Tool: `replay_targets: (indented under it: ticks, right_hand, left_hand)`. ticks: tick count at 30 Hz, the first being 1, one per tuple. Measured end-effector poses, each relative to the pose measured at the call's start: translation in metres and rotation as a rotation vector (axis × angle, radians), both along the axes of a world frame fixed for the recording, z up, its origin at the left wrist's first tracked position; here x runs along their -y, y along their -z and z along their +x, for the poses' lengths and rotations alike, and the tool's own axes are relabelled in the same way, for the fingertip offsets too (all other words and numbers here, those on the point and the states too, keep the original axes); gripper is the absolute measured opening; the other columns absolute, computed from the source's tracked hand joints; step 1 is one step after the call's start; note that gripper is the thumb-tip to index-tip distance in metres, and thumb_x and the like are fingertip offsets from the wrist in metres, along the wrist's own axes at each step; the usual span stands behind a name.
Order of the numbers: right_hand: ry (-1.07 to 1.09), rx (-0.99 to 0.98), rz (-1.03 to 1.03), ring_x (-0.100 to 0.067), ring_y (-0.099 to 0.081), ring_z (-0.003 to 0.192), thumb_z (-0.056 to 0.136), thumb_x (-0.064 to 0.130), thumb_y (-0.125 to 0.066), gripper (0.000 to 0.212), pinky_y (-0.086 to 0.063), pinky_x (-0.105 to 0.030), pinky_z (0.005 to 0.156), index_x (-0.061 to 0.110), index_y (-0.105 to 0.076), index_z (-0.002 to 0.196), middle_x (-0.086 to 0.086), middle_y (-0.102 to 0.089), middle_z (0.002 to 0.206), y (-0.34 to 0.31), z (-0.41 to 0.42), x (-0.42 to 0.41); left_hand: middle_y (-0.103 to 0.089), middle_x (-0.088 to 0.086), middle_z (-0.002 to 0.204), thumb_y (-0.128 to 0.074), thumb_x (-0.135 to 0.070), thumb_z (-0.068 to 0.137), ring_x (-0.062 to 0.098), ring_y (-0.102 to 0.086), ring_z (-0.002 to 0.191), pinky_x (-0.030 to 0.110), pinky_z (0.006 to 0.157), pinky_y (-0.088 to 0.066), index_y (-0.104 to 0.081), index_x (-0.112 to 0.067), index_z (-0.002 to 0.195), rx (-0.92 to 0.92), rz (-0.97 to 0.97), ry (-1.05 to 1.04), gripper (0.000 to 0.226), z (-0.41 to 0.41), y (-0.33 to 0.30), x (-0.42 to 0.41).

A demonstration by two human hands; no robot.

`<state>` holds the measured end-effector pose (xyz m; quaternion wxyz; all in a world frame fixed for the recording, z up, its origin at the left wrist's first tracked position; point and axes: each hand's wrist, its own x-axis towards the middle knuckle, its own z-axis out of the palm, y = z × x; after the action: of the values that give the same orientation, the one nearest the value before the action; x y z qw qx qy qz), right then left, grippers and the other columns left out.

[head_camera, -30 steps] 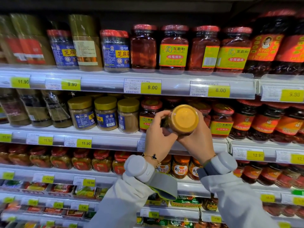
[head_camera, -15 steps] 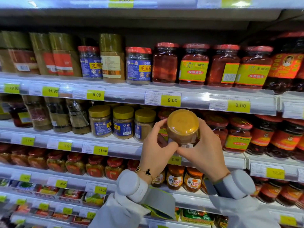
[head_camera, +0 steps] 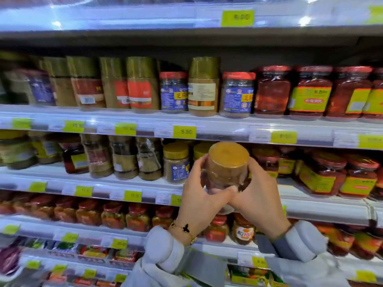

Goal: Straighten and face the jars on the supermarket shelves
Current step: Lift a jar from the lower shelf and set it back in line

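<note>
Both hands clamped on one jar (head_camera: 228, 168), held in front of the mid shelf (head_camera: 124, 183), off the shelf. Left hand (head_camera: 199, 195) wraps the left side, right hand (head_camera: 263, 197) the right; thumbs meet under the jar's near side. Jar is a clear, smooth cylinder w/ tan grainy paste inside and a flat round gold lid (head_camera: 229, 154). It's tipped so the lid faces the cam. Can't see its label.

Matching gold-lid jar (head_camera: 176, 162) w/ blue label stands upright on the mid shelf just left of the held one. Red-lid jars (head_camera: 360, 177) w/ yellow labels sit to the right. Thin chain bracelet (head_camera: 184, 228) w/ black clover charm on left wrist; grey padded cuffs.

Vs 0.5 s ago: same two-hand grip, jar tilted a bit more upright. View pitched up, so the top shelf rail (head_camera: 186, 17) now shows more. Frame is blurrier.
</note>
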<state>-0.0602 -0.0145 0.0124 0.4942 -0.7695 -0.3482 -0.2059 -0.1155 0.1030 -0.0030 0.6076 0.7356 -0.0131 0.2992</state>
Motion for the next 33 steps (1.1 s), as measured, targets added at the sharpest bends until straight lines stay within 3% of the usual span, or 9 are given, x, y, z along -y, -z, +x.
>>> replay_targets:
  ticks: [2,5,9,12,19,23,27,30,33]
  right_hand:
    - [-0.001,-0.032,-0.008,0.015,-0.055,0.085,0.049,0.049,-0.082,0.061,-0.04,-0.002,0.066,0.047,-0.052,0.103,0.03,-0.063,0.09,0.002,-0.012,-0.023]
    - [-0.015,-0.05,0.0,0.018,-0.054,0.083,0.049,0.055,-0.075,0.054,-0.038,-0.001,0.065,0.051,-0.051,0.097,0.038,-0.059,0.093,0.0,-0.028,-0.056]
    - [-0.059,-0.04,-0.008,0.019,-0.055,0.083,0.052,0.045,-0.078,0.053,-0.038,-0.001,0.065,0.054,-0.05,0.096,0.04,-0.059,0.093,-0.002,-0.048,-0.104]
    - [-0.101,-0.041,-0.009,0.018,-0.055,0.084,0.054,0.04,-0.079,0.055,-0.038,0.0,0.066,0.054,-0.05,0.098,0.039,-0.059,0.093,-0.004,-0.06,-0.13]
    - [-0.229,-0.063,0.0,0.014,-0.055,0.094,0.062,0.031,-0.079,0.059,-0.038,0.001,0.071,0.053,-0.047,0.106,0.036,-0.058,0.101,-0.004,-0.071,-0.171]
    - [-0.256,-0.102,-0.045,0.001,-0.051,0.107,0.062,0.039,-0.078,0.068,-0.043,-0.013,0.084,0.057,-0.037,0.114,0.031,-0.056,0.107,0.001,-0.067,-0.183]
    - [-0.376,-0.173,-0.004,0.015,-0.054,0.101,0.063,0.037,-0.078,0.077,-0.039,0.001,0.074,0.06,-0.029,0.117,0.04,-0.054,0.11,0.004,-0.061,-0.196]
    - [-0.383,-0.217,0.022,0.017,-0.055,0.096,0.058,0.044,-0.076,0.081,-0.039,0.001,0.07,0.061,-0.025,0.119,0.04,-0.055,0.107,0.006,-0.057,-0.207]
    - [-0.355,-0.205,0.045,0.013,-0.059,0.091,0.055,0.046,-0.075,0.079,-0.041,-0.001,0.067,0.059,-0.029,0.118,0.032,-0.062,0.102,0.01,-0.054,-0.221]
  left_hand:
    - [-0.062,-0.017,0.112,-0.076,-0.038,0.053,-0.004,-0.059,0.102,0.013,0.08,-0.048,-0.045,-0.046,0.116,-0.009,0.004,-0.032,0.071,-0.011,0.0,-0.021]
    - [-0.064,-0.02,0.106,-0.078,-0.039,0.049,-0.003,-0.061,0.097,0.013,0.076,-0.049,-0.047,-0.051,0.11,-0.003,-0.004,-0.094,0.07,-0.026,-0.001,-0.053]
    - [-0.065,-0.018,0.108,-0.081,-0.039,0.044,-0.001,-0.062,0.098,0.021,0.08,-0.052,-0.051,-0.045,0.11,0.015,-0.043,-0.153,0.073,-0.049,-0.002,-0.102]
    - [-0.067,-0.017,0.106,-0.083,-0.038,0.041,-0.002,-0.063,0.095,0.016,0.075,-0.051,-0.052,-0.043,0.109,0.016,-0.066,-0.19,0.075,-0.063,-0.004,-0.127]
    - [-0.064,-0.033,0.095,-0.083,-0.038,0.038,-0.008,-0.063,0.086,0.011,0.067,-0.05,-0.055,-0.045,0.1,0.017,-0.104,-0.274,0.068,-0.079,-0.006,-0.164]
    - [-0.063,-0.035,0.093,-0.083,-0.04,0.037,-0.008,-0.063,0.086,0.011,0.066,-0.05,-0.054,-0.046,0.098,0.005,-0.116,-0.309,0.068,-0.078,-0.006,-0.172]
    - [-0.064,-0.034,0.093,-0.086,-0.035,0.04,-0.009,-0.063,0.085,0.01,0.066,-0.049,-0.055,-0.044,0.1,0.001,-0.132,-0.353,0.068,-0.074,-0.005,-0.18]
    - [-0.063,-0.036,0.091,-0.086,-0.038,0.038,-0.014,-0.06,0.085,0.005,0.065,-0.047,-0.054,-0.049,0.096,0.0,-0.123,-0.387,0.067,-0.073,-0.008,-0.187]
    - [-0.066,-0.028,0.094,-0.085,-0.04,0.037,-0.01,-0.062,0.088,0.007,0.067,-0.048,-0.055,-0.048,0.098,0.007,-0.126,-0.419,0.069,-0.072,-0.008,-0.197]
